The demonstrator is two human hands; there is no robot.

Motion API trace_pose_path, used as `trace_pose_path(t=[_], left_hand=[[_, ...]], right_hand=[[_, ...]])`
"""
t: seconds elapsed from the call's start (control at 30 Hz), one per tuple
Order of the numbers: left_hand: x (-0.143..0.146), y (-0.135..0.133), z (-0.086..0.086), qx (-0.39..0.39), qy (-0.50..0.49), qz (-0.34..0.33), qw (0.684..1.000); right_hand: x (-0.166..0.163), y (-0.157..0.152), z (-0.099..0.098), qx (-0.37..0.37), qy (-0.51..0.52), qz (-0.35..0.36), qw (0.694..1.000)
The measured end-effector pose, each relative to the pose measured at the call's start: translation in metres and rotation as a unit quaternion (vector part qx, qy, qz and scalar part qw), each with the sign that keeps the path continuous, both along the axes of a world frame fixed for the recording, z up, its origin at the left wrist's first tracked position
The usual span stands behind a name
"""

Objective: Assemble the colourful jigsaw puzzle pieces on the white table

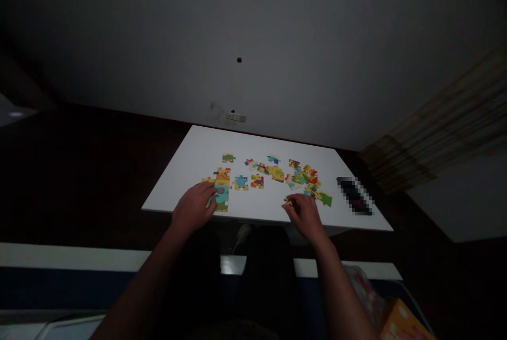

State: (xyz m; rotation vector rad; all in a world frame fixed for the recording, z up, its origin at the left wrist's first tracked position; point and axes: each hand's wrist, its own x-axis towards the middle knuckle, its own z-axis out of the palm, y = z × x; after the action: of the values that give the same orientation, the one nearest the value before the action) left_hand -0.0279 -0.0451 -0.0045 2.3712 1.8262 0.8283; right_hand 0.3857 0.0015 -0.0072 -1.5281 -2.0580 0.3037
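My left hand (195,204) rests over the left part of a joined block of jigsaw pieces (222,197), thumb and forefinger apart on it; some of the block is hidden beneath the fingers. My right hand (306,214) pinches a small yellow and dark puzzle piece (290,202) just above the table's near edge. To the right of the block lie a blue piece (240,182) and a red and yellow piece (257,181). Beyond the right hand is a pile of overlapping loose pieces (303,176). A green piece (228,158) sits apart farther back.
The pieces lie on a white table (174,181) against a grey wall (253,39). A dark, pixelated flat object (354,196) is at the table's right. An orange box (404,321) and a clear plastic bag (364,290) are at the lower right, beside my right forearm.
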Motion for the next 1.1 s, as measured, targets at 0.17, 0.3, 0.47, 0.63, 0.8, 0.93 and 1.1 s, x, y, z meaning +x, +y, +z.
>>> trace_pose_path(t=[0.17, 0.3, 0.47, 0.63, 0.8, 0.93, 1.1], left_hand=[[0.001, 0.000, 0.001, 0.000, 0.007, 0.005, 1.000], [0.000, 0.001, -0.001, 0.000, 0.010, 0.007, 1.000], [-0.001, 0.001, -0.004, 0.002, 0.002, 0.005, 1.000], [0.000, 0.001, -0.002, 0.005, -0.001, 0.004, 1.000], [0.000, 0.000, -0.001, 0.003, 0.000, 0.006, 1.000], [0.000, 0.000, -0.001, 0.008, 0.005, 0.008, 1.000], [0.001, 0.000, 0.001, 0.007, 0.006, 0.002, 1.000]], right_hand=[[-0.002, -0.002, 0.001, 0.007, -0.004, 0.011, 1.000], [-0.003, -0.001, 0.002, -0.002, -0.009, 0.005, 1.000], [-0.006, 0.002, 0.000, 0.000, -0.002, -0.002, 1.000], [-0.008, 0.004, 0.001, 0.008, -0.014, -0.002, 1.000], [-0.010, 0.003, 0.002, 0.002, -0.013, 0.000, 1.000], [-0.017, 0.010, 0.003, 0.023, -0.012, 0.015, 1.000], [-0.051, 0.055, 0.013, 0.047, -0.043, 0.028, 0.998]])
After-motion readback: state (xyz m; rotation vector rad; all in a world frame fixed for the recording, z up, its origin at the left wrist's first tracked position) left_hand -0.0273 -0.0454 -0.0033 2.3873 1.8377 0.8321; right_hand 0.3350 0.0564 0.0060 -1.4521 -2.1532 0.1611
